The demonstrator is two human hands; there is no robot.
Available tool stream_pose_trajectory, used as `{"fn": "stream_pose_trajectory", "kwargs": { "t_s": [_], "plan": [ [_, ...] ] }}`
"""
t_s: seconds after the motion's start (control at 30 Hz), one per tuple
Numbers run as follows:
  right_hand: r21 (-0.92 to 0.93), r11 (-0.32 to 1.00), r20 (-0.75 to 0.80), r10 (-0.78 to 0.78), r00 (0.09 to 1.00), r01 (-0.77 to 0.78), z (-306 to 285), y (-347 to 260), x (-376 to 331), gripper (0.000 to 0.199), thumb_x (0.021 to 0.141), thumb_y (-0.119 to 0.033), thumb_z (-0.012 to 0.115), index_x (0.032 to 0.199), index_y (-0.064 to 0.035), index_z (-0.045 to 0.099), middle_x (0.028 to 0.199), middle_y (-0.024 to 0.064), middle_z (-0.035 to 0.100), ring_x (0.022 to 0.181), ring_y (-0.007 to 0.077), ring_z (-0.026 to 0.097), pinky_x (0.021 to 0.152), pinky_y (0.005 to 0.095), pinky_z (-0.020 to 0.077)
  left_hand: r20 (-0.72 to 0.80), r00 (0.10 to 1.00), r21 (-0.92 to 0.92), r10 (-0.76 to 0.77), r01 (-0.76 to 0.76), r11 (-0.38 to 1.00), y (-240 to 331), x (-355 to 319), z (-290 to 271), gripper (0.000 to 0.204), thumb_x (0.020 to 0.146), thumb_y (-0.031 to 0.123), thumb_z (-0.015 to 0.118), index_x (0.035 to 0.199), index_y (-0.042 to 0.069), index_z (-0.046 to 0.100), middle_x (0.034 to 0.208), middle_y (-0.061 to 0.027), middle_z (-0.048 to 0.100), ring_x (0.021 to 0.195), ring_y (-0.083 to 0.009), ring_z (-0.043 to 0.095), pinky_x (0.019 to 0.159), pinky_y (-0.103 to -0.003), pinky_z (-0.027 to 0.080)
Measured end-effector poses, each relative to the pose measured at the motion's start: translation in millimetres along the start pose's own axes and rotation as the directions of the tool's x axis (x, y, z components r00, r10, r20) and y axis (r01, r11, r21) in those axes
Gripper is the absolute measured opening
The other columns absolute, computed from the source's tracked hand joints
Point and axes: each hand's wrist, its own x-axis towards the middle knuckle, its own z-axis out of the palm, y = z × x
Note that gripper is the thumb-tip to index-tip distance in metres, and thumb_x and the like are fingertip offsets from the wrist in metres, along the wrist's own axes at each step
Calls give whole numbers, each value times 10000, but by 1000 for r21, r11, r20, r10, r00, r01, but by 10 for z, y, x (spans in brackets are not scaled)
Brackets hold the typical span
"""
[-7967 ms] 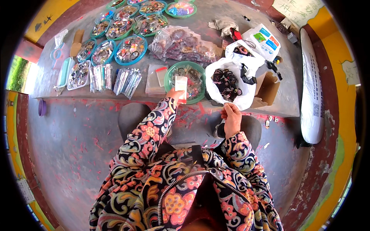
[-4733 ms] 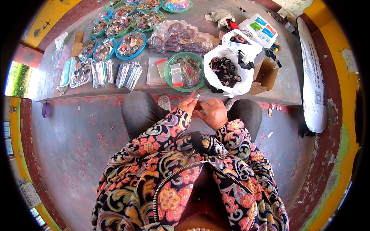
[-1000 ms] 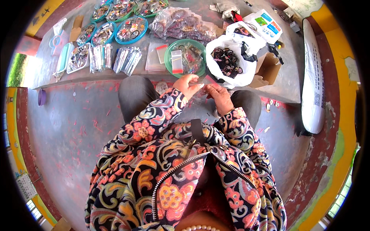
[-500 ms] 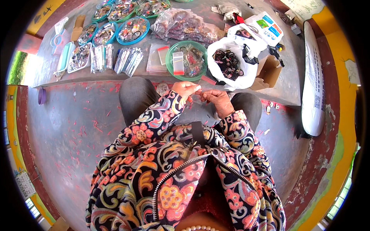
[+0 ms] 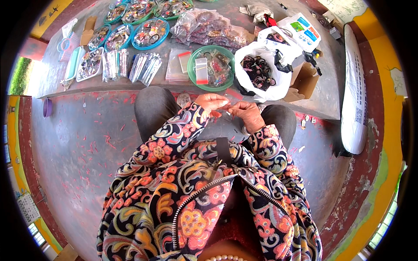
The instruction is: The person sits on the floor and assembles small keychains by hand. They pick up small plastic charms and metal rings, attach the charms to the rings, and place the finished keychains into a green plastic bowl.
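My left hand (image 5: 210,102) and my right hand (image 5: 247,114) meet above the gap between my knees, just short of the raised ledge. Both are closed, thumbs and fingers pinched and fingertips almost touching. Whatever sits between them is too small to make out. Beyond them, on the ledge, a green round basket (image 5: 191,75) holds clear bags with small items and a red-edged clear packet (image 5: 201,71). Right of it stands a white plastic bag (image 5: 278,87) full of dark hair ties (image 5: 257,71).
An open cardboard box (image 5: 305,82) stands right of the white bag. Further left lie clear plastic sleeves (image 5: 175,69), bundles of packaged pens or similar sticks (image 5: 145,68), and blue baskets (image 5: 150,45) of small trinkets. A large heap of filled clear bags (image 5: 209,28) lies behind.
My fingers have shifted slightly, with the fingertips still pinched close together. The red strip beside the green basket looks fainter now. Everything else stays where it was.
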Motion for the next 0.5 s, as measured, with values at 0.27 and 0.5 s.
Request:
{"fn": "stream_pose_trajectory", "kwargs": {
  "t_s": [0.27, 0.5],
  "plan": [
    [-115, 993, 75, 6, 997, 3, -7, 76, 21, 36, 694, -2, 627, 697, 10, 593, 672, 19, 577, 660, 92, 513, 654, 225, 400, 1, 1000, -64, 26, -25, 998, -8, 19, 21, 273, 793, 186, 577, 961, -23, 531, 940, -114, 572, 858, -181, 573, 544, -221, 488],
    [-197, 979, 142, -17, 990, 46, 17, 31, 8, 48, 701, 3, 623, 742, 15, 602, 697, 18, 579, 644, 65, 506, 598, 192, 407, 31, 998, -53, -53, 55, 997, 32, -2, -6, 263, 794, 172, 573, 971, -21, 543, 936, -102, 573, 827, -153, 567, 633, -217, 475]
  ]
}}
